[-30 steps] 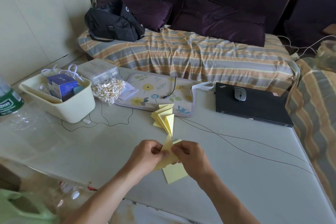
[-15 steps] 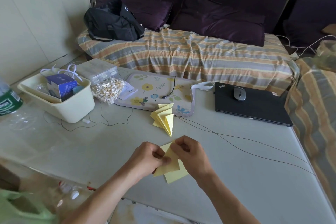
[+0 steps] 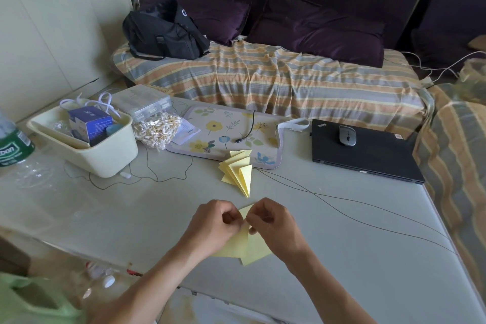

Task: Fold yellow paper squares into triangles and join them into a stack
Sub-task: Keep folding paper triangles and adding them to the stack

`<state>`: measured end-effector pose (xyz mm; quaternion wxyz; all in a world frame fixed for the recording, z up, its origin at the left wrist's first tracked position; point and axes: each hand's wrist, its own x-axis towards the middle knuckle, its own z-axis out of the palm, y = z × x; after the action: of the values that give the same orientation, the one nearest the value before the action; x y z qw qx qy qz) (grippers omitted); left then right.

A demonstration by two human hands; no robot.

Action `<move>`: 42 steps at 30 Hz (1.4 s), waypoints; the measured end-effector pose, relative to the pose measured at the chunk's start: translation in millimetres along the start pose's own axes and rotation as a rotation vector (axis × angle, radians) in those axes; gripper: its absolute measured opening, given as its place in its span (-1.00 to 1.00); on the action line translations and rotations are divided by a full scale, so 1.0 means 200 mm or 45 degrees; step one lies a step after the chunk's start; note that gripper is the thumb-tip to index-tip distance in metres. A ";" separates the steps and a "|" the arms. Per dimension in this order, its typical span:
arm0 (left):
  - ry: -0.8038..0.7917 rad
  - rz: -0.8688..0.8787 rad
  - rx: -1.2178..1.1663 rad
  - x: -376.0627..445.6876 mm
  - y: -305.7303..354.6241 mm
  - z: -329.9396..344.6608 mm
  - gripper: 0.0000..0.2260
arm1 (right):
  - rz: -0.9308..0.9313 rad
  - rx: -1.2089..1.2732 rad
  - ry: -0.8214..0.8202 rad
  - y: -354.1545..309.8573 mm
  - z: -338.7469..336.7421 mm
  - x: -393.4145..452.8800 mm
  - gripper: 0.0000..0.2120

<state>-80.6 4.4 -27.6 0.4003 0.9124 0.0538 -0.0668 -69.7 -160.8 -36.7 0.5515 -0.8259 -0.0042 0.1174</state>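
Worktop near edge: both hands, left hand point(image 3: 214, 226) and right hand point(image 3: 273, 223), now together pinching yellow paper point(image 3: 246, 244), lowered since earlier, crease forming; folded stack point(image 3: 238, 171) waiting beyond.

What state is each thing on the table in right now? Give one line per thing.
left hand: pinching the yellow paper
right hand: pinching the same paper
yellow paper: partly folded, held over the table
stack of folded triangles: joined, lying untouched
laptop: closed
mouse: resting on the laptop
bin: open, holding a blue box
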 end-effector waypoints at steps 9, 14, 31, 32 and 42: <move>0.066 0.225 0.117 0.01 -0.01 0.00 -0.90 | -0.036 -0.148 0.021 0.01 0.00 0.01 -0.93; 0.081 0.307 0.217 0.01 -0.02 0.00 -0.95 | -0.114 -0.250 0.032 0.03 0.02 0.01 -0.93; 0.064 0.185 0.176 0.01 -0.01 0.00 -0.94 | -0.343 -0.333 0.115 0.05 0.04 0.02 -0.89; 0.083 0.169 0.184 0.01 -0.01 0.00 -0.93 | -0.316 -0.337 0.128 0.05 0.04 0.02 -0.89; 0.084 0.131 0.162 -0.01 0.01 -0.01 -0.92 | -0.322 -0.428 0.165 0.06 0.06 0.02 -0.87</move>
<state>-81.4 3.8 -24.6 0.3424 0.9392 0.0157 -0.0192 -69.2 -154.3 -52.8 0.4156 -0.9049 -0.0918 -0.0085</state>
